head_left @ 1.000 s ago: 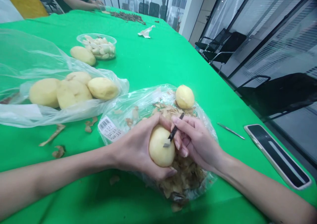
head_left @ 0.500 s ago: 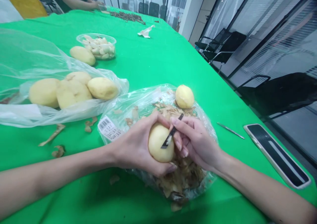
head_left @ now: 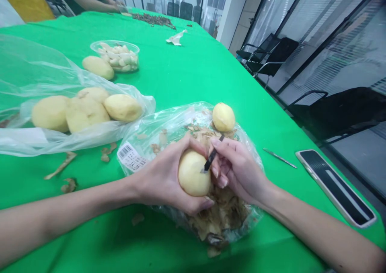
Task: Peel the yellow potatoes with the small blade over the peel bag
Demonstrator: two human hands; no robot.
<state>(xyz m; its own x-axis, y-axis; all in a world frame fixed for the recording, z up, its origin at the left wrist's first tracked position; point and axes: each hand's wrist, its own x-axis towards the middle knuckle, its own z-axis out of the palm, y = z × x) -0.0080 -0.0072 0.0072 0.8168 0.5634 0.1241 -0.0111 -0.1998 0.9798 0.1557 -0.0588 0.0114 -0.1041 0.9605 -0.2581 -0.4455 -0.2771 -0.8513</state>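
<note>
My left hand is wrapped round a peeled potato, thumb below and fingers over the top. Pinched in my right hand is a thin dark blade, its tip touching the potato's right side. Beneath both hands lies a clear plastic bag with a price label, covered in brown peelings. A second peeled potato rests at the bag's far edge. The fingers of my left hand behind the potato are partly hidden.
Several peeled potatoes lie in a plastic bag at left. Behind are a lone potato and a clear tub of pale pieces. A slim metal tool and a phone lie at right. A person's arm shows at the far end.
The blade has shifted and turned slightly on the potato, now showing shorter, with its tip a little higher. My left hand keeps its hold. The whole view has moved slightly.
</note>
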